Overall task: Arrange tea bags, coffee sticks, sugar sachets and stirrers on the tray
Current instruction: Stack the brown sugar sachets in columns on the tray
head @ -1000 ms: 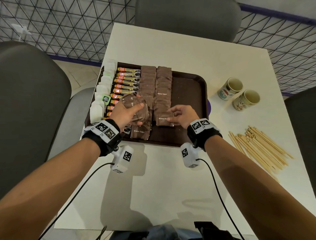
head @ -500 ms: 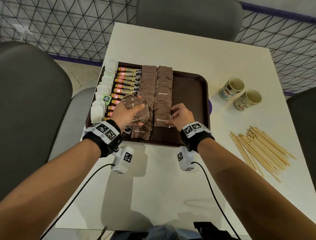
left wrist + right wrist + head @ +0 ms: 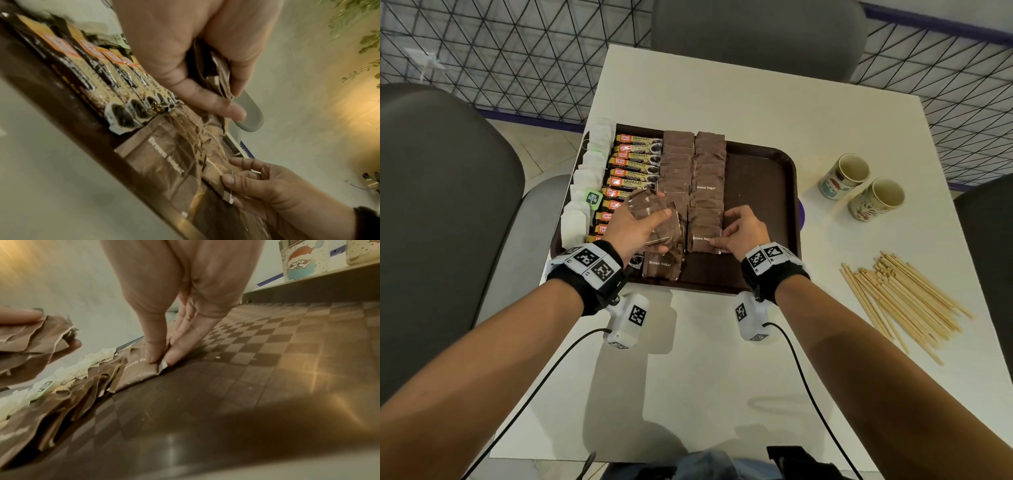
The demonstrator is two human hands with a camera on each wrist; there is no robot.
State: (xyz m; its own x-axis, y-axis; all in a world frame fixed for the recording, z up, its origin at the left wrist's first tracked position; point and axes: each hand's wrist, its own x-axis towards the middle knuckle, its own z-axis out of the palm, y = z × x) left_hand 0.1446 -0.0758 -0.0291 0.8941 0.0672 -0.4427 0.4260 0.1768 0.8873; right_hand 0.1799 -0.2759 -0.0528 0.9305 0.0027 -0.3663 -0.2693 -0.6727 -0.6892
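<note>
Sugar sachets: two columns of brown sachets run from 12 toward 6 o'clock down the middle of the tray [image 3: 763,192]; the right column's nearest one, the placed sachet [image 3: 703,239], lies flat on the tray floor.
Step in hand: laying out sugar, judged from full coffee and tea rows and a right column that stops short of the near rim.
Right hand [image 3: 744,231]: thumb and forefinger pinch the placed sachet's right edge against the tray, as the right wrist view shows [image 3: 156,365]; the other fingers lie straight beside it.
Left hand [image 3: 633,228]: closed around a held stack of sachets [image 3: 654,219], raised just above the left column at about 9 o'clock from the right hand.
Coffee sticks [image 3: 633,164]: a tidy row at 9 o'clock of the sugar, touching it.
Tea bags [image 3: 585,192]: white, along the tray's left edge at 9 o'clock, some overhanging the rim.
Stirrers [image 3: 900,301]: a loose pile on the surface [image 3: 722,377] at 3 o'clock, well apart from the tray, not yet placed.
Cups [image 3: 859,186]: two, on the surface at 2 o'clock.
Next move: probably release the pinch, draw another sachet off the held stack, and lap it toward 6 o'clock; this calls for square edges. The bare strip at 3 o'clock of the tray looks meant for stirrers.
</note>
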